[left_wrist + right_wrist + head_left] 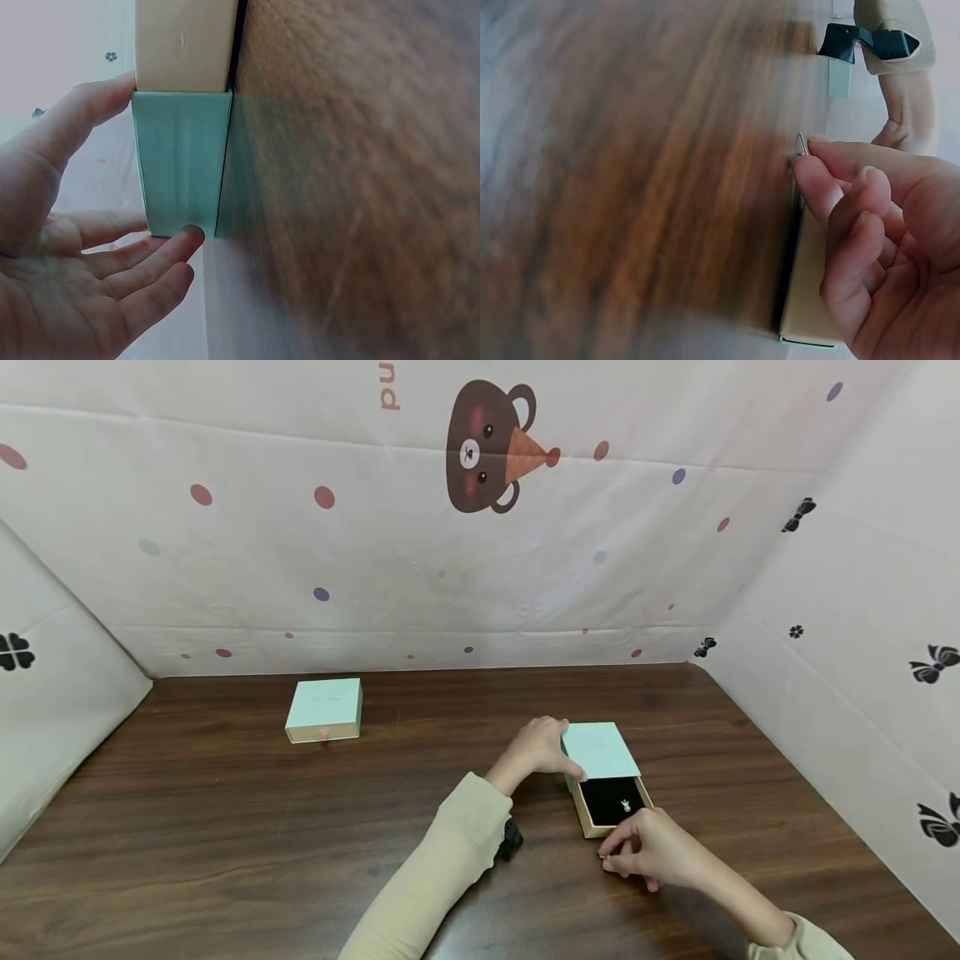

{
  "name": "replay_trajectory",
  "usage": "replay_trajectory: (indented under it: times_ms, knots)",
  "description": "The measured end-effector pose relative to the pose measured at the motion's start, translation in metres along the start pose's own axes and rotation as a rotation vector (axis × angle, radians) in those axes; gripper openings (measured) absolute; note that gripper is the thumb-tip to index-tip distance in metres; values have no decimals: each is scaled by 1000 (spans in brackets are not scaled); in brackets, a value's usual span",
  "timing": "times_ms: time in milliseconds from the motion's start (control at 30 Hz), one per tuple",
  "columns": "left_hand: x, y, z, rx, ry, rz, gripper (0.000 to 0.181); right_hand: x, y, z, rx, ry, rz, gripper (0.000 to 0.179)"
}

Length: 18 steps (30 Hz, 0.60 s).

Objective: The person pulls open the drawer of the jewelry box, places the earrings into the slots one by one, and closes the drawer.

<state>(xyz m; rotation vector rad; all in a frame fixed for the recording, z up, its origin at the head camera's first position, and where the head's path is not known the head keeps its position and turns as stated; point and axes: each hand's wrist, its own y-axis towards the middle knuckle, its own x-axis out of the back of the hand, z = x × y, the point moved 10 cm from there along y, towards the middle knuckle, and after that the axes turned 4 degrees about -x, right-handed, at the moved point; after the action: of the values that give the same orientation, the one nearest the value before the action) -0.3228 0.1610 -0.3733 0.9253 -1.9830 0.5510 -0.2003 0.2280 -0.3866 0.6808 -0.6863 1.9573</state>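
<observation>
A mint jewelry box [600, 750] lies at the right with its cream drawer [588, 814] partly pulled out toward the near side. On the drawer's black insert [600, 793] sits a small silver ornament [626, 806]. My left hand [538, 747] grips the box's mint sleeve [184, 157], thumb at its front edge and fingertips at its far end. Just in front of the drawer, my right hand [645, 852] pinches a small thin silver piece [802, 142] between thumb and index finger. Its wire-like tip sticks out; the fingertips hide the rest.
A second mint box [326, 703], closed, stands at the back left of the brown wooden table [225, 827]. Printed white cloth [375, 560] walls in the back and both sides. A black wrist device [511, 841] shows at the left sleeve.
</observation>
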Motion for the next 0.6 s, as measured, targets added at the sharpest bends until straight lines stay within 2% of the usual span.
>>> replay_trajectory:
  times_ms: [300,600]
  knots:
    - [1,0,2,3,-11,-14,86,-5,1,3,15,-27,32,6]
    - [2,-1,0,1,-16,-14,87,-10,-5,8,83,-58,87,9]
